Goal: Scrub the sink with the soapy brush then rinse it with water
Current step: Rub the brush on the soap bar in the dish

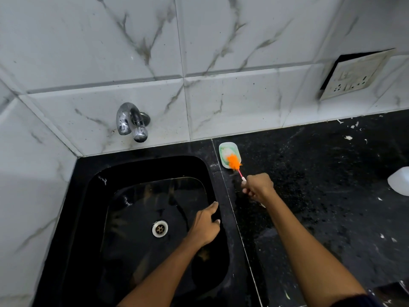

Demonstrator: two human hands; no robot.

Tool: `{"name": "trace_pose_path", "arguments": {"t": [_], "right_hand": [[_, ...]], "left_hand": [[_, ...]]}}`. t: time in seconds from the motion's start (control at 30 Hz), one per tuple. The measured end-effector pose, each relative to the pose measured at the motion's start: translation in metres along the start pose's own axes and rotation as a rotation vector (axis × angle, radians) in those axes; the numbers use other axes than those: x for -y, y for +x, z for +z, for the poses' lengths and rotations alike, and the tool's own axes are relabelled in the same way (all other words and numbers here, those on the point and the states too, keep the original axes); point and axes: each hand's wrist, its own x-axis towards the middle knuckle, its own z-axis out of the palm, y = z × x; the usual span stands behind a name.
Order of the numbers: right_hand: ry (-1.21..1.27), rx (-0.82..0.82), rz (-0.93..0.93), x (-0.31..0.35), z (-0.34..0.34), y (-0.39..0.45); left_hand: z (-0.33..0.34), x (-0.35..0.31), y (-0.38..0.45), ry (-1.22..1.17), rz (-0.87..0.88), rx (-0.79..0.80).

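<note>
A black sink point(93, 196) is set into a black counter, with a metal drain point(159, 228) at its bottom. My right hand point(257, 188) grips the handle of a brush with orange bristles point(234, 162). The bristles rest in a small white and green soap dish point(224, 151) just right of the sink. My left hand point(205, 224) grips the sink's right rim, fingers curled over the edge. A chrome tap point(132, 121) sticks out of the tiled wall above the sink's back edge; no water runs from it.
The black counter point(321, 185) to the right is speckled with white flecks. A white plastic container point(399, 181) sits at the right edge. A wall socket plate point(354, 76) is mounted above the counter. Marble-look tiles point(88, 52) close off the back and left.
</note>
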Motion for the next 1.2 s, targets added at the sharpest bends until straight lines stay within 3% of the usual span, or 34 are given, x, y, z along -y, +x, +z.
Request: {"name": "trace_pose_path", "arguments": {"t": [0.1, 0.27, 0.37, 0.53, 0.6, 0.67, 0.73, 0.93, 1.07, 1.13, 1.2], "right_hand": [[-0.461, -0.249, -0.250, 0.003, 0.004, -0.013], [-1.055, -0.357, -0.523, -0.012, 0.029, -0.024], [-1.280, -0.314, -0.582, -0.009, 0.040, -0.027], [-1.463, -0.245, -0.394, -0.008, 0.056, -0.039], [-1.499, -0.262, -0.491, -0.004, 0.061, -0.041], [-1.409, -0.259, -0.636, -0.004, 0.062, -0.038], [-1.192, -0.221, -0.615, -0.001, 0.057, -0.040], [-0.398, -0.155, -0.259, 0.000, 0.031, -0.025], [0.347, 0.218, 0.027, -0.014, 0.023, -0.006], [0.441, 0.302, 0.068, -0.019, 0.018, -0.005], [0.389, 0.276, 0.024, -0.021, 0.020, -0.007]], "left_hand": [[0.001, 0.002, 0.002, 0.012, 0.000, 0.005], [0.002, 0.002, 0.001, 0.020, 0.002, 0.004], [0.003, 0.004, 0.002, 0.013, 0.000, 0.010], [0.007, 0.002, 0.002, 0.013, 0.001, -0.006], [0.007, -0.001, 0.001, 0.013, 0.010, -0.024], [0.008, -0.001, 0.000, 0.016, 0.010, -0.017], [0.009, 0.000, -0.001, 0.017, 0.011, -0.007], [0.007, -0.001, -0.001, -0.010, -0.002, 0.033], [0.007, 0.001, 0.000, -0.005, -0.022, 0.047], [0.007, 0.001, 0.000, -0.003, -0.024, 0.042], [0.009, 0.002, 0.000, -0.004, -0.025, 0.043]]}}
